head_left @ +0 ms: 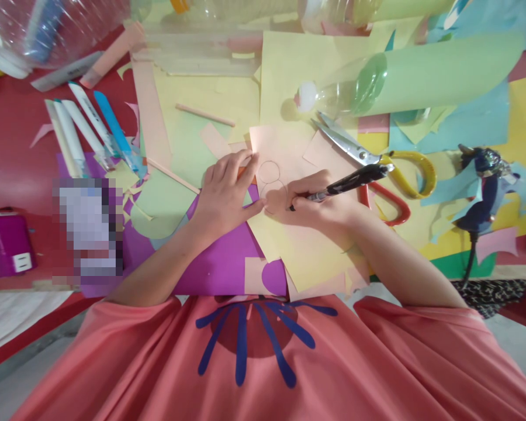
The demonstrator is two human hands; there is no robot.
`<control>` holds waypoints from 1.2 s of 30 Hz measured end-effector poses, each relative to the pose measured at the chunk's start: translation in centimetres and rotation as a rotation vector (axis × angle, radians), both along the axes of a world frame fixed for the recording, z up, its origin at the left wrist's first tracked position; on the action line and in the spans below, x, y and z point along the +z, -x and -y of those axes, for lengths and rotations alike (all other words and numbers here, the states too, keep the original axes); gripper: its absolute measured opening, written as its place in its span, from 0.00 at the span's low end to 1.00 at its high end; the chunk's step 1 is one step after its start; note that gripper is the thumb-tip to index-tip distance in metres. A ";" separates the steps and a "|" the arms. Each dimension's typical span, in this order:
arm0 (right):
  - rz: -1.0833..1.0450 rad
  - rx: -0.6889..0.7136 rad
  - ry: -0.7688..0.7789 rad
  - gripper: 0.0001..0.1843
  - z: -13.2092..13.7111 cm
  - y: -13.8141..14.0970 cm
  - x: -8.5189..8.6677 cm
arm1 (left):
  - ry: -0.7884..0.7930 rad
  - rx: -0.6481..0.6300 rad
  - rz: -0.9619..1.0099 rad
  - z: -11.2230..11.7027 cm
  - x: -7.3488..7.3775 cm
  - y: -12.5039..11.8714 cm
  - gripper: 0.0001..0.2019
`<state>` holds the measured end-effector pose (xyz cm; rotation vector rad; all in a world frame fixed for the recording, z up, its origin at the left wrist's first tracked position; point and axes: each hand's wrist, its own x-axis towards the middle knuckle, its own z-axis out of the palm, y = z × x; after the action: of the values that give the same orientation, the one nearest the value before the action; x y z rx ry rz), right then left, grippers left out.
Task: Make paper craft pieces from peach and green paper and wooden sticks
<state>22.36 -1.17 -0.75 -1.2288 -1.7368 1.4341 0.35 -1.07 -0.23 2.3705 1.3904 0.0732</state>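
My right hand (313, 199) is closed around a black pen (355, 179), its tip low over a pale peach sheet of paper (289, 149). Two round outlines are drawn on that sheet, one above the other; the lower one lies close to the pen tip. My left hand (230, 190) rests flat with fingers spread along the sheet's left edge. Just right of the sheet lie scissors (363, 153) with one yellow and one red handle, blades apart. Purple paper (219, 251) shows beneath my left wrist.
Several markers (83, 131) lie at the left, above a blurred-out rectangular item (87, 231). A plastic bottle wrapped in green paper (433, 73) lies at the upper right. A glue gun (484, 193) with a cord sits far right. Paper scraps cover the red table (9, 146).
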 end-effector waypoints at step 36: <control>-0.582 -0.225 0.417 0.30 0.4 2.8 1.3 | 0.038 -0.334 0.091 1.6 0.3 -0.2 0.17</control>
<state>19.57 -1.57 0.50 -1.0152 -0.9136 1.8356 0.57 -2.63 0.10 2.4986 0.9328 0.0618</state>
